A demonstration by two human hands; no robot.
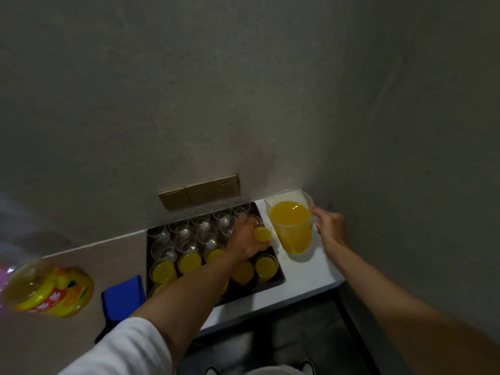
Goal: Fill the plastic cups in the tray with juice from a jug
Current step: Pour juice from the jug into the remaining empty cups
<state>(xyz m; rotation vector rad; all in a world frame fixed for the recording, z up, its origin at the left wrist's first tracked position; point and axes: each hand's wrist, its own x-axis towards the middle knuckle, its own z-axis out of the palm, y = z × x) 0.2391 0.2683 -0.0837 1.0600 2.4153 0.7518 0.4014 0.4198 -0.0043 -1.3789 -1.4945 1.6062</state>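
Your jug [293,228] stands on the white counter [305,274] just beside the tray [273,282], at the tray's 3 o'clock. It is clear plastic, roughly two-thirds full of juice, so expect it to be fairly heavy and to slosh; the thin wall probably flexes if squeezed. Take it by the handle, as you do now: your right hand [330,226] has its fingers curled around the handle on the jug's 3 o'clock side. The spout points toward 10 o'clock, over the tray.

Your left hand [244,236] grips a filled cup [262,234] at the tray's right edge, fingers wrapped round its wall; whether the cup is lifted or resting on the tray, you cannot tell. These cups look thin, light and easy to crush or tip, so hold low and gently, and keep a full one level.

In the tray, the rows toward 6 o'clock hold filled cups [266,265]; the rows toward 12 o'clock are empty cups [201,219], so the job looks about half done.

Farther out, at 9 o'clock, a blue cloth [124,296] lies on the counter and a juice bottle [48,289] stands beyond it. A socket plate [198,190] sits on the wall just above the tray, so watch for splashes there.
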